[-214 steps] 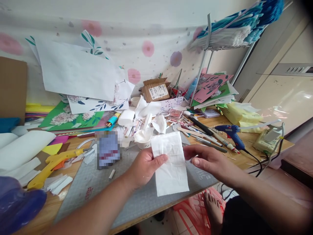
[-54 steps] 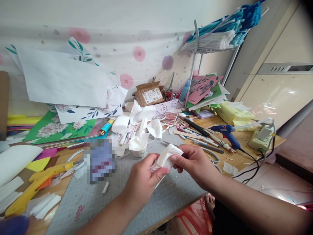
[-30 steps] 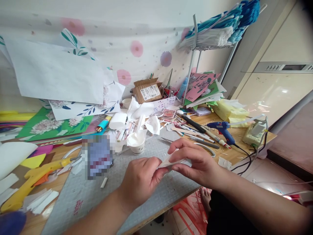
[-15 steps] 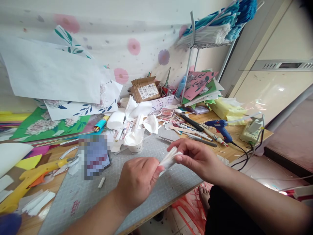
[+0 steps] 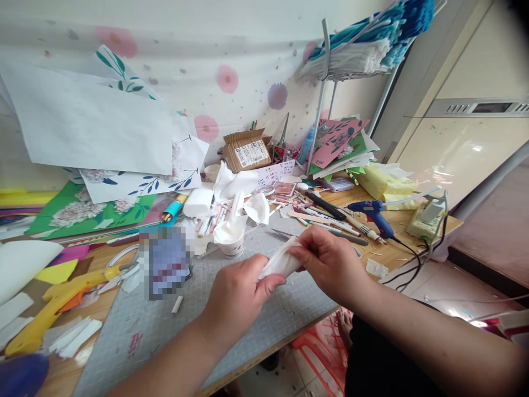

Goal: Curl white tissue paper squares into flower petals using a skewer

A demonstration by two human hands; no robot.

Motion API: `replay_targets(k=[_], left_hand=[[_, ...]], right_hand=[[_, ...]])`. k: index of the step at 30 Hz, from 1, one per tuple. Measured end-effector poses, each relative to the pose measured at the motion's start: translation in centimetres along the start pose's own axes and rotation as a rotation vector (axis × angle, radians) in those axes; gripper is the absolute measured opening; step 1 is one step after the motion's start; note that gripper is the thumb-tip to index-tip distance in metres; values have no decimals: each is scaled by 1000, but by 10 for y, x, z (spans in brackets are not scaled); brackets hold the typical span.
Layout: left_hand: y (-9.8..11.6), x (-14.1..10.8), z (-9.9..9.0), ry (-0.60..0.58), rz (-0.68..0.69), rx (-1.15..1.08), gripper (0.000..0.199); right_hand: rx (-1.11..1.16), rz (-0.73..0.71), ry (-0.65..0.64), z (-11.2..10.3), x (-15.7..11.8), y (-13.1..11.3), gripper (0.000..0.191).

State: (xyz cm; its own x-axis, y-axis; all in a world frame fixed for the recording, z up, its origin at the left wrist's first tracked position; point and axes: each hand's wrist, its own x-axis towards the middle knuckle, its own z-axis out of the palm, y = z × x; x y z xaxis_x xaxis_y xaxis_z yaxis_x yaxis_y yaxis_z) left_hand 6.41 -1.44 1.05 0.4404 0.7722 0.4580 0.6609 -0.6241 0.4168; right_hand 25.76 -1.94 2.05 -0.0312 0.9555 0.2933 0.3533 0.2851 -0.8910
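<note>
Head view: folded white tissue (image 5: 281, 261) held in the air over the grey cutting mat (image 5: 198, 344), between the two hands.
Tissue's long axis: slanted across the view, one end toward the lower left, the other toward the upper right, away from the body.
Left hand (image 5: 239, 288): thumb and curled fingers clamped on the lower-left end, thumb lying along the near side.
Right hand (image 5: 333, 263): thumb and fingertips pinched together on the upper-right end; the fingers behind the tissue are hidden.
Beyond the hands: pointed metal blade (image 5: 281, 234), partly hidden by the right hand; paper cup (image 5: 232, 248) with crumpled white tissue in its mouth, upright on the mat.
Mat's left part: blurred-out blue object (image 5: 167, 262), with a small white strip (image 5: 177, 304) near it, on the side toward the body.
Left of mat: yellow tool (image 5: 61, 300) with an orange trigger, its narrow end pointing toward the blurred object.
Right side of table: blue glue gun (image 5: 375, 215), black cable running off it; yellow soft pack (image 5: 382, 184) behind.
Back of table: opened cardboard box (image 5: 248, 153) with a printed label.
</note>
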Motion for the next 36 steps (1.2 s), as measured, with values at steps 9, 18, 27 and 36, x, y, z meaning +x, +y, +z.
replay_targets(k=[9,18,27,36], left_hand=[[5,1,1,-84,-246,-494,34],[1,0,4,-67,-287,-427,32],[-6,5,6,-211,-277,-683,30],[16,0,-4,170,-372,-636,23]], right_hand=[[399,155,-277,8,4,-5,56],[426,269,-252,6,9,-5,38],[272,253,-270,-1,19,-14,31],[182,136,-250,14,5,-34,35]])
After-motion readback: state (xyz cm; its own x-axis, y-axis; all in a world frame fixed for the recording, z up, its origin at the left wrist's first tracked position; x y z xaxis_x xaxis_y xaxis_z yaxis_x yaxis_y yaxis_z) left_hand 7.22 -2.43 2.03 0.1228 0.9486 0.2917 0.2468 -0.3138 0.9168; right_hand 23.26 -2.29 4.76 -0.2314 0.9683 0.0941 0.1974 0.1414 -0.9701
